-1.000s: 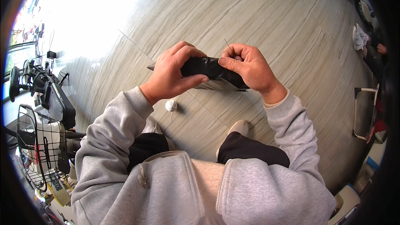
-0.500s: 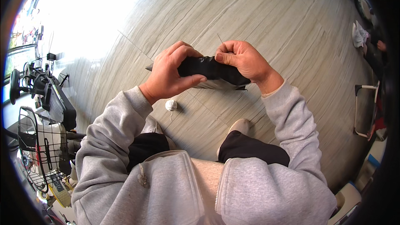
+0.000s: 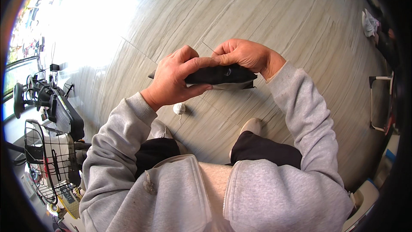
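Note:
My left hand (image 3: 169,77) is closed round a long black item (image 3: 227,76) with a glossy, flexible surface and a grey underside, its thumb below and fingers over the top. My right hand (image 3: 244,56) is closed at the item's far upper edge, thumb and fingers pinched beside my left fingertips; whether a thin needle-like piece is among them cannot be seen. Below the item, a small ball of white string (image 3: 179,108) lies on the floor with a short loose strand, above my shoes.
A scooter-like vehicle (image 3: 60,111) and a black wire basket (image 3: 47,163) line the left side by a bright window. At the right are a metal-framed object (image 3: 371,103), a white bundle (image 3: 369,23) and dark wheeled equipment at the top.
My right hand has moved up and left toward my left fingers and turned over. The thin needle-like piece that stuck up from it is hidden now. The black item has tilted.

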`<state>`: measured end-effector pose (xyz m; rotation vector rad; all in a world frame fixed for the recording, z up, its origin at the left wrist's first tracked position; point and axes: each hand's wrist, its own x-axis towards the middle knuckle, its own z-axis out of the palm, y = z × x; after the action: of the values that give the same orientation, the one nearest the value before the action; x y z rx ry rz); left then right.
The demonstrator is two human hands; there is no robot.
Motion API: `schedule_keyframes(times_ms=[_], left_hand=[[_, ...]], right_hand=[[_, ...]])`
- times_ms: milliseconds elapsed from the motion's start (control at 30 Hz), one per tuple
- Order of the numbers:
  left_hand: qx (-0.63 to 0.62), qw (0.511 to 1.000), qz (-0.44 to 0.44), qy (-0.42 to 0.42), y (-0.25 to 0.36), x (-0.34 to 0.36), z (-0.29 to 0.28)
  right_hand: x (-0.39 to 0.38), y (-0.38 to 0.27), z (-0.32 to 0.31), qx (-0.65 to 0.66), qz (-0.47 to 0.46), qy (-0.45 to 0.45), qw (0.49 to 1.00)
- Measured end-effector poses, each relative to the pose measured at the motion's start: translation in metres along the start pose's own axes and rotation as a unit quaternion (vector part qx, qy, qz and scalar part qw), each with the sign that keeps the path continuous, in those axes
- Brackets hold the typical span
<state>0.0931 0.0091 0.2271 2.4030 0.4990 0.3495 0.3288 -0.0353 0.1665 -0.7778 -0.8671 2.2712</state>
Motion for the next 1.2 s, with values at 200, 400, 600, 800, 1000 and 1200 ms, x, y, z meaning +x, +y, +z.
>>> schedule_keyframes(times_ms=[200,400,600,800,1000,1200], left_hand=[[-0.028,0.999,-0.018,0.015,-0.001,0.001,0.002],[-0.041,0.998,-0.041,0.017,-0.001,-0.001,0.002],[-0.061,0.996,-0.053,-0.022,-0.003,-0.002,-0.005],[-0.082,0.995,-0.055,-0.020,-0.007,-0.003,-0.008],[-0.082,0.995,-0.056,-0.018,-0.008,-0.004,-0.008],[-0.078,0.996,-0.041,-0.020,-0.008,-0.003,-0.007]], right_hand=[[0.003,-0.001,0.000,-0.046,-0.088,0.068,0.993],[-0.012,-0.017,-0.001,-0.028,-0.195,0.165,0.966],[-0.025,-0.022,0.005,-0.031,-0.306,0.175,0.935],[-0.024,0.007,0.019,-0.206,-0.225,0.268,0.914],[-0.033,0.000,0.026,-0.207,-0.082,0.210,0.952],[-0.033,-0.009,0.021,-0.182,-0.027,0.131,0.974]])
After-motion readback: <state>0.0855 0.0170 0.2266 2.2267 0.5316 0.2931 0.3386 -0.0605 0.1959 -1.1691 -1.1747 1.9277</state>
